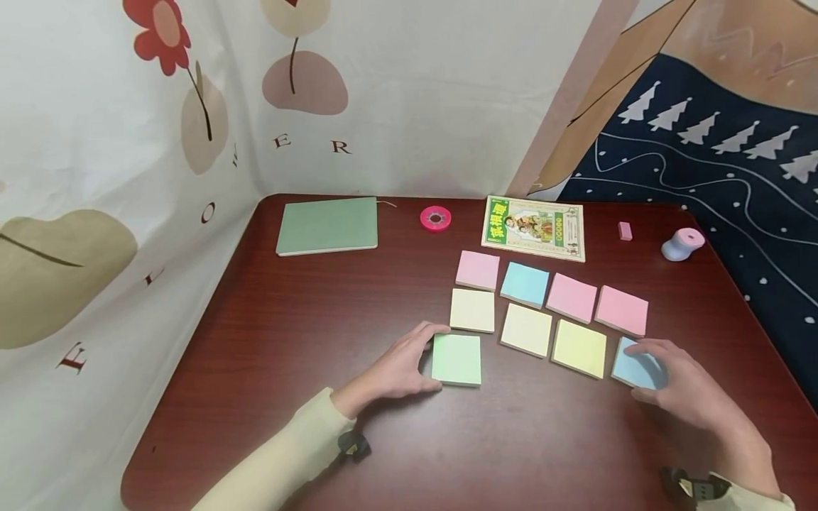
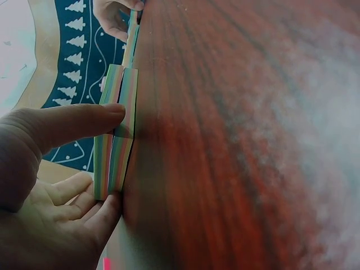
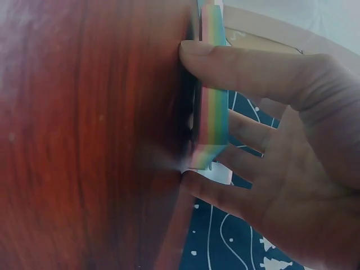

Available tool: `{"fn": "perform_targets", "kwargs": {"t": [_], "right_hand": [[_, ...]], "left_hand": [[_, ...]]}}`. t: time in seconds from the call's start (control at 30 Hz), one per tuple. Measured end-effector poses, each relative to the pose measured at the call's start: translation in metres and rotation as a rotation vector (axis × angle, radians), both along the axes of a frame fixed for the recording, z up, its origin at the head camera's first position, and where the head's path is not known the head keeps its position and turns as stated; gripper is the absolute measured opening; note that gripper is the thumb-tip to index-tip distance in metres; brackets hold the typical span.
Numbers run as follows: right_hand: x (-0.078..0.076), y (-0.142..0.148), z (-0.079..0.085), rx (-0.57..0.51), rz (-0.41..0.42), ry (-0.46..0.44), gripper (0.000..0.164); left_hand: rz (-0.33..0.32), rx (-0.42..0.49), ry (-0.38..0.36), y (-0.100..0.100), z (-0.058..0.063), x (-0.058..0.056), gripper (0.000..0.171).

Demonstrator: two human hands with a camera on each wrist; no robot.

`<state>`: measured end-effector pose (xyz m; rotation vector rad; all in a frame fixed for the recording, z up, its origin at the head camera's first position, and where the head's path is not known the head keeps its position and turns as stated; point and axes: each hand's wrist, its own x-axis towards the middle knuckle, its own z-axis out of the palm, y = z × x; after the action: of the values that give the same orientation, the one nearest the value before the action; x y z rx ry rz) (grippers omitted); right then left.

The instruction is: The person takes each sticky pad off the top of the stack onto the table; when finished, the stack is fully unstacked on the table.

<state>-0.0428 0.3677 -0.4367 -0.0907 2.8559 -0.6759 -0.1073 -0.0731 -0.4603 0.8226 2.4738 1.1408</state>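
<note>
My left hand (image 1: 399, 369) grips the light green sticky note pad (image 1: 456, 360) by its left side, thumb at the near corner and fingers at the far one. Up close in the left wrist view, the pad's edge (image 2: 115, 160) shows coloured layers split by a dark line. At the right, my right hand (image 1: 693, 390) holds a blue sticky note pad (image 1: 629, 360), partly covered by the fingers. Its striped edge (image 3: 214, 115) lies between thumb and fingers in the right wrist view. Between the hands lie pale yellow pads (image 1: 472, 310) and a yellow pad (image 1: 579, 348).
Behind them sit pink pads (image 1: 571, 297) and another blue pad (image 1: 524, 284). Along the back are a green notebook (image 1: 329, 226), a pink tape roll (image 1: 436, 218), an illustrated booklet (image 1: 533, 227), a pink eraser-like block (image 1: 625, 231) and a pink-topped cylinder (image 1: 682, 244). Printed cloth borders the table.
</note>
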Motion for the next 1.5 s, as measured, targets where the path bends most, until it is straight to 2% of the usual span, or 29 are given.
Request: {"fn": "perform_targets", "kwargs": {"t": [0.23, 0.4, 0.53, 0.63, 0.8, 1.0, 1.23, 1.5], "right_hand": [[0.003, -0.003, -0.001, 0.013, 0.030, 0.046, 0.063], [0.005, -0.010, 0.009, 0.028, 0.029, 0.128, 0.058], [0.002, -0.039, 0.018, -0.008, 0.087, 0.256, 0.050], [-0.003, -0.078, 0.018, -0.034, 0.206, 0.321, 0.046], [-0.013, -0.146, 0.013, -0.072, 0.422, 0.313, 0.051], [-0.029, -0.201, 0.010, -0.044, 0.580, 0.288, 0.065], [-0.041, -0.222, 0.005, 0.025, 0.643, 0.318, 0.062], [-0.046, -0.226, 0.001, 0.049, 0.631, 0.335, 0.062]], "left_hand": [[0.000, -0.006, 0.002, 0.001, -0.001, 0.001, 0.089], [0.006, -0.003, -0.003, 0.001, -0.001, 0.000, 0.089], [0.010, 0.002, -0.006, 0.001, 0.000, 0.000, 0.089], [0.007, 0.006, -0.005, 0.000, 0.000, 0.000, 0.089], [0.002, 0.006, -0.001, -0.001, 0.001, -0.001, 0.089], [-0.013, 0.013, 0.007, -0.002, 0.001, -0.001, 0.089], [-0.032, 0.024, 0.013, -0.001, 0.000, -0.001, 0.090], [-0.040, 0.020, 0.030, -0.001, 0.000, -0.002, 0.089]]}}
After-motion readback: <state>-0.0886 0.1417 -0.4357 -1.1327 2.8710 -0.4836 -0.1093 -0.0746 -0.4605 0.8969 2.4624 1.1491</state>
